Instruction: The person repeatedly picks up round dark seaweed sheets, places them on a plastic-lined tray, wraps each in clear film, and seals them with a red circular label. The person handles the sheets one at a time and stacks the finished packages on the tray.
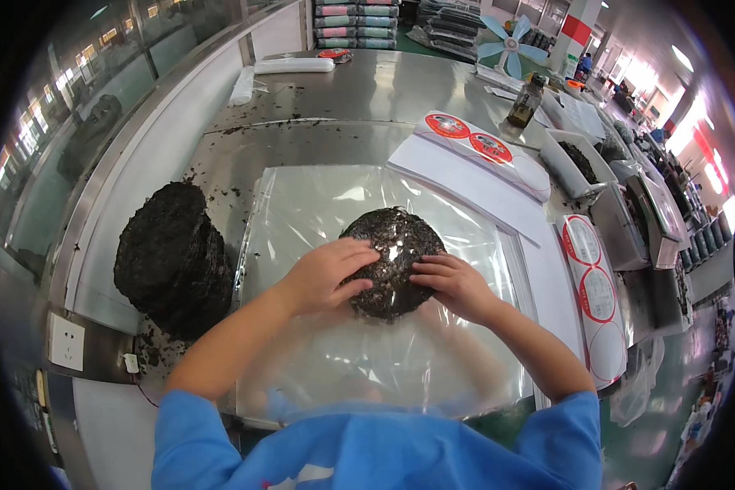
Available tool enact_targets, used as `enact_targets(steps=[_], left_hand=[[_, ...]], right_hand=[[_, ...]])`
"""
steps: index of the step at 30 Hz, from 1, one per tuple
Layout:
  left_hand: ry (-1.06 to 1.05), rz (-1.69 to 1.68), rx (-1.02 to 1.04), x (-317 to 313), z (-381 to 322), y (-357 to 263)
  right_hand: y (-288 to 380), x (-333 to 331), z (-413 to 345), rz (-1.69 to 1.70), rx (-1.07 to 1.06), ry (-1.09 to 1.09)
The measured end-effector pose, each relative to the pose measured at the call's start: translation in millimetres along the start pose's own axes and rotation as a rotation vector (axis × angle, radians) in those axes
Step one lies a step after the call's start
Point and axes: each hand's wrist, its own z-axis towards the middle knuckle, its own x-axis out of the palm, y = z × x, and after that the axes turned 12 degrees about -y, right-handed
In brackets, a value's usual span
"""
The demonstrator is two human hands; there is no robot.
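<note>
A dark, round cake of what looks like dried seaweed (394, 269) lies on a stack of clear plastic film sheets (306, 208). Its top shines as if film covers it. From the left, my left hand (331, 275) holds its rim, fingers over the top and thumb lower down. My right hand (456, 282) grips the right rim with bent fingers. Left of the film stands a tall pile of similar dark cakes (171, 263).
White paper sheets (465, 184) and strips of red round labels (591, 294) lie to the right. Behind are a bottle (527, 101), a white bin (579, 162) and a blue fan (511, 44). Dark crumbs dot the steel table (355, 92); a white panel (141, 159) borders its left side.
</note>
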Motion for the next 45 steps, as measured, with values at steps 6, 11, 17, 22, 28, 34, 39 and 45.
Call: enact_targets(steps=[6, 11, 17, 22, 28, 34, 39, 45], left_hand=[[-0.158, -0.19, -0.067, -34.0, 10.4, -17.0], [-0.293, -0.72, -0.793, -30.2, 3.3, -26.8], [-0.581, -1.035, -0.86, -19.4, 8.8, -60.9], [-0.601, -1.089, -0.848, -15.5, 6.6, -84.6], [-0.589, -1.118, -0.933, -12.0, 6.3, -100.7], [-0.587, -0.976, -0.834, -3.2, 6.3, -110.9], [-0.577, -1.002, -0.812, 3.1, 1.2, -107.1], [-0.513, -1.241, -0.977, 4.0, 2.7, -103.3]], right_hand=[[3.3, -22.8, 16.6, 0.262, 0.166, -0.358], [42.3, -40.4, 66.1, 0.263, 0.272, -0.781], [78.6, -24.2, 58.4, -0.497, 0.076, -0.885], [98.5, -13.3, 57.5, -0.564, 0.034, -0.777], [102.9, -12.8, 51.1, -0.581, -0.003, -0.646], [115.3, -12.9, 53.2, -0.417, 0.088, -0.67], [108.2, -19.3, 49.2, 0.003, 0.286, -0.655], [97.1, -27.6, 27.3, 0.365, 0.294, -0.708]])
